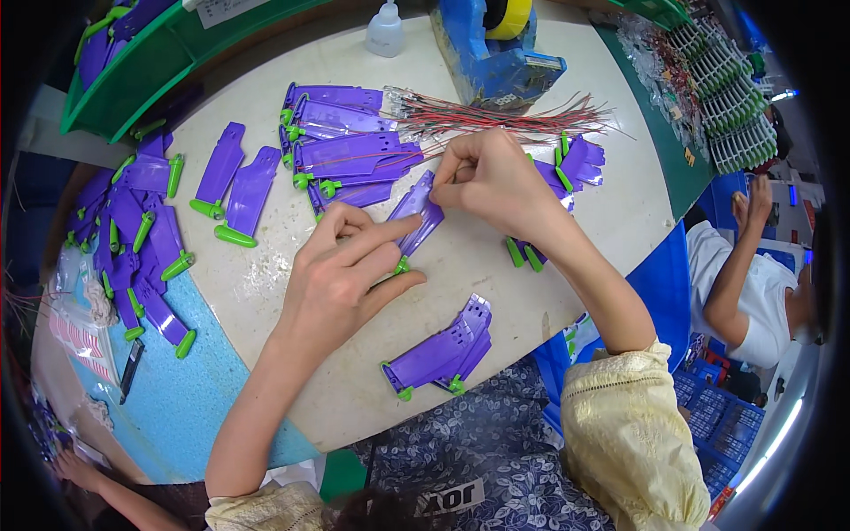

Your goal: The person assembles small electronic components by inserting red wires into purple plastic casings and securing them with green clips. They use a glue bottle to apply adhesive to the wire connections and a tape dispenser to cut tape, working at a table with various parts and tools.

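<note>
A purple plastic wing-shaped part with a green end lies between my hands at the middle of the table. My left hand holds it, index finger across its face and thumb by the green end. At its upper end my right hand is closed in a pinch; what the fingertips hold is hidden. Just beyond, a bundle of thin red and black wires lies spread out. Several like purple parts are stacked to the upper left of my hands, and a small pile sits near the front edge.
More purple parts are heaped at left on a blue mat, near a black cutter knife. A blue tape dispenser and white squeeze bottle stand at the back. Beyond the right edge sits another person; another's hand shows lower left.
</note>
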`<action>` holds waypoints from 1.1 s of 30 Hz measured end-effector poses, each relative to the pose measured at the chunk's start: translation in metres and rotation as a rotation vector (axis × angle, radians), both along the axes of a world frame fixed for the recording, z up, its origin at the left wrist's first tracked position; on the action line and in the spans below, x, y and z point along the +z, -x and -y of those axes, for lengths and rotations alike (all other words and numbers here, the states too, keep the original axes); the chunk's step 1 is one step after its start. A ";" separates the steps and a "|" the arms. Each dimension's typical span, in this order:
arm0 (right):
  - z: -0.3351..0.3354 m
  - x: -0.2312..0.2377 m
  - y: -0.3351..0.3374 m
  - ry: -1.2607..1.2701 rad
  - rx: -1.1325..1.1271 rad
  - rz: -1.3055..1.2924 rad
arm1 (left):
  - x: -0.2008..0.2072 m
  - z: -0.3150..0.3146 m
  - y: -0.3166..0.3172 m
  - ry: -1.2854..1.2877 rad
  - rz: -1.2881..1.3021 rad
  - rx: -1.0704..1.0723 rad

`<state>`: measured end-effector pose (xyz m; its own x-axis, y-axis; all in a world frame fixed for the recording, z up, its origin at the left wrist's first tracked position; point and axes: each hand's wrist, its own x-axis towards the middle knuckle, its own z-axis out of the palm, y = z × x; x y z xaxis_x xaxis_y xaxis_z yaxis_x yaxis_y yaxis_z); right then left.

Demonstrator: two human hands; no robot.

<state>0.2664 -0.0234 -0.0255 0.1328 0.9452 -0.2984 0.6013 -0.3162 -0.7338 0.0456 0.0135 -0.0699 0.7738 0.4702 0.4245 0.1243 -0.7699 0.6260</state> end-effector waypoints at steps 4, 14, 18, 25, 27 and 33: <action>0.013 -0.005 -0.001 -0.649 0.094 0.293 | 0.009 0.002 -0.007 -0.041 -0.051 0.016; -0.028 0.041 -0.106 -0.370 -0.560 -0.625 | 0.003 0.003 -0.009 0.020 0.010 0.014; -0.005 0.046 -0.067 -0.163 -0.541 -0.263 | 0.006 0.005 -0.006 0.064 -0.005 0.051; 0.041 0.035 -0.018 -0.140 -0.093 -0.372 | 0.008 0.002 -0.002 0.162 -0.040 0.101; 0.052 0.017 0.005 -0.182 0.038 -0.380 | 0.003 0.002 -0.004 0.229 -0.034 0.084; 0.047 -0.005 0.018 -0.098 0.115 -0.145 | -0.002 0.006 -0.002 0.135 0.067 0.126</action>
<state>0.2484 -0.0706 -0.0304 -0.0151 0.9770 -0.2127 0.5154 -0.1747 -0.8389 0.0471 0.0070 -0.0721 0.6775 0.6173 0.4000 0.1687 -0.6597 0.7323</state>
